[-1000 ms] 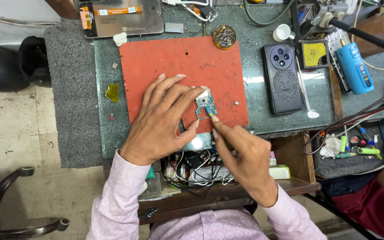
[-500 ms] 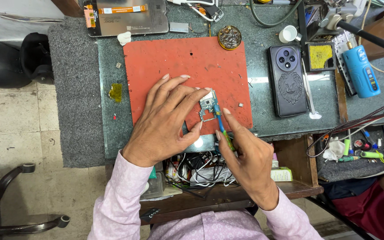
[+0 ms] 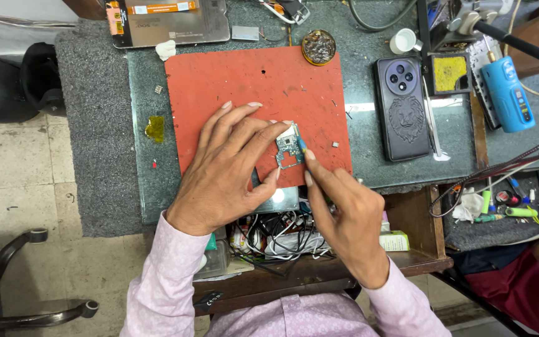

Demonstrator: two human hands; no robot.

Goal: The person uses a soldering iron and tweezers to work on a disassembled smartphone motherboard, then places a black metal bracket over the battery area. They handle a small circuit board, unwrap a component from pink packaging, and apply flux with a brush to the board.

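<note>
Barely shifted since the earlier frame, the left hand (image 3: 229, 165) pinches the small circuit board (image 3: 289, 150) on the red mat (image 3: 251, 87), while the right hand (image 3: 344, 218), just below-right of the board, grips a thin blue-tipped tool (image 3: 301, 143) touching its right edge.

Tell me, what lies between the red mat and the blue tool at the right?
In the head view, a dark phone lies back up between the red mat and the blue tool, with tweezers beside it.

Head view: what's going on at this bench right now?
A person in a pink shirt is working on a small circuit board over a red mat. The left hand pins the board down with its fingertips; the right hand holds a thin blue-tipped tool against the board's edge. A dark phone lies face down to the right.
</note>
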